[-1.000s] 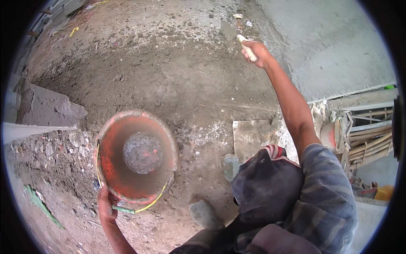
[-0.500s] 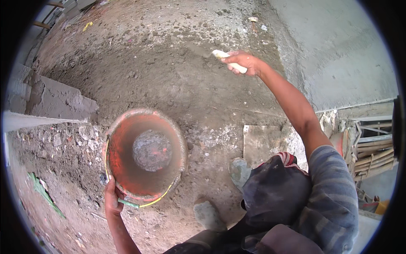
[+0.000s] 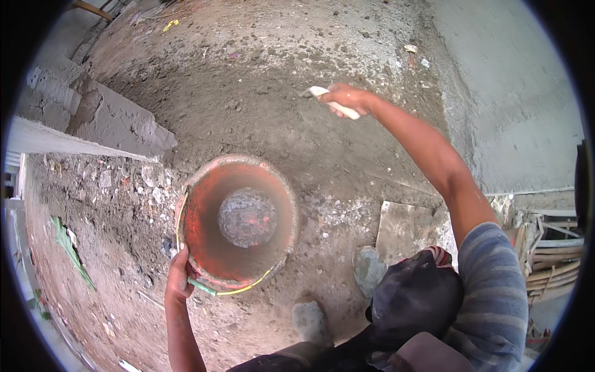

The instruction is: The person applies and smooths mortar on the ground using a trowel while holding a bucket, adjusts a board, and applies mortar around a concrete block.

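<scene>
Work reads as partway, judging by the ground: the dark strip of grey-brown material (image 3: 260,127) across the upper middle of the frame has some fairly even patches, but clumps and crumbs lie along its upper side, so I'd call that part unfinished. Bucket (image 3: 202,214) sits on the ground just left of and below frame centre; orange inner wall smeared, grey crust on the base, so probably little left in it to use. Left hand (image 3: 180,277), lower left of centre, is curled on the bucket's lower-left rim, thumb up along it; can't tell if the fingers also catch the yellow bail (image 3: 253,286). Right hand (image 3: 344,99), upper centre, is closed around the pale handle of a trowel (image 3: 318,91), reaching over the strip. Blade end is blurred and dirt-coloured, so contact with the ground is anyone's guess. Count: one bucket, one bail with one green grip (image 3: 202,286), one trowel, two hands, two shoes (image 3: 370,271) lower centre, one flat sheet (image 3: 403,230) right of centre, one green leaf (image 3: 69,248) lower left.
</scene>
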Demonstrator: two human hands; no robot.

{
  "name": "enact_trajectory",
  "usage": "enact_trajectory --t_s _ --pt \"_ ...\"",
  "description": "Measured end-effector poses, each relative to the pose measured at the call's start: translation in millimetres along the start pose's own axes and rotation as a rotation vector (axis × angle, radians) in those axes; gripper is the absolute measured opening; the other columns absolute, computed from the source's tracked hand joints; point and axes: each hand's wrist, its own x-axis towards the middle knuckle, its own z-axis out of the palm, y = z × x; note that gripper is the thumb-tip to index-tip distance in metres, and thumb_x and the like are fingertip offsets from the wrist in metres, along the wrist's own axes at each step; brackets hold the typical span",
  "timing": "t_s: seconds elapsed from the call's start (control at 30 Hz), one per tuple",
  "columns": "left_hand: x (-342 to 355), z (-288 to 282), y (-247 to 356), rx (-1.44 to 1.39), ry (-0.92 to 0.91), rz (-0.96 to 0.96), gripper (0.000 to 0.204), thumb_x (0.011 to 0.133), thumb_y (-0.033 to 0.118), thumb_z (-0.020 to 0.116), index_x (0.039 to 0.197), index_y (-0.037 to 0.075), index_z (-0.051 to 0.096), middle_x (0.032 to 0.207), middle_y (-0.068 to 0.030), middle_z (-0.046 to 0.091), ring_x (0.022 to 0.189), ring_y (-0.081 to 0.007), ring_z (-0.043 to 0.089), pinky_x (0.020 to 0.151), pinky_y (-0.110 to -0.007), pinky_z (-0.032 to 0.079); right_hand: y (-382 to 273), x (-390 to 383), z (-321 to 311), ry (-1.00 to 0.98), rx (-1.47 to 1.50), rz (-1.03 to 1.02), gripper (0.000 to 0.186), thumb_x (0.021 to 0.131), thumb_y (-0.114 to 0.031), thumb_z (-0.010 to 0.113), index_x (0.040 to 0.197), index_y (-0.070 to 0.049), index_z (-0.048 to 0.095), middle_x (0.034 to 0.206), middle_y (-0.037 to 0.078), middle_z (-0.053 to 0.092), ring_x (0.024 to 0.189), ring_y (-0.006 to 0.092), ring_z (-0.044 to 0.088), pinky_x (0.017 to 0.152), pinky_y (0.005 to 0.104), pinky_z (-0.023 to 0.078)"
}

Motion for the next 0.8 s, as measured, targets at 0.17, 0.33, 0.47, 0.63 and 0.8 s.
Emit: enact_trajectory --t_s 0.17,0.33,0.47,0.63,0.8 --pt "8 15 5 0.013 0.026 0.0 0.048 0.099 0.051 0.055 0.112 0.005 0.063 0.09 -0.0054 0.07 0.074 -0.015 0.065 0.065 -0.029 0.05 -9 26 42 -0.027 -0.207 -0.077 0.054 0.096 -0.038 0.063 0.122 0.008 0.052 0.076 0.01 0.061 0.057 0.0147 0.06 0.047 0.0318 0.049" --pt "11 -2 -8 -0.016 0.052 0.044 0.048 0.098 0.052 0.057 0.108 0.005 0.064 0.087 -0.0046 0.071 0.068 -0.0132 0.065 0.062 -0.028 0.052 9 68 19 0.584 -0.076 0.121 0.049 0.097 -0.04 0.062 0.105 0.008 0.062 0.068 0.01 0.06 0.05 0.0161 0.06 0.045 0.0363 0.05" --pt "6 3 -7 -0.016 0.05 0.014 0.051 0.098 0.051 0.057 0.114 0.003 0.062 0.098 -0.0071 0.072 0.084 -0.0166 0.07 0.079 -0.031 0.057 47 40 -15 0.607 0.019 -0.001 0.046 0.097 -0.039 0.061 0.103 0.007 0.064 0.068 0.01 0.062 0.05 0.0186 0.06 0.046 0.0363 0.049" --pt "9 33 1 -0.203 0.015 0.06 0.054 0.1 0.045 0.056 0.132 0.002 0.054 0.121 -0.0096 0.067 0.106 -0.0214 0.066 0.091 -0.035 0.053 79 29 -51 0.239 -0.457 0.008 0.045 0.097 -0.04 0.06 0.102 0.005 0.065 0.066 0.008 0.061 0.048 0.0165 0.058 0.047 0.0343 0.046" --pt "18 -28 -30 -0.204 0.042 0.001 0.054 0.098 0.044 0.059 0.133 0.003 0.054 0.121 -0.0097 0.067 0.107 -0.0212 0.066 0.095 -0.035 0.051 16 34 -52 0.575 -0.183 -0.047 0.059 0.095 -0.048 0.059 0.121 0.005 0.06 0.092 0.02 0.069 0.076 0.0266 0.07 0.079 0.0447 0.052"
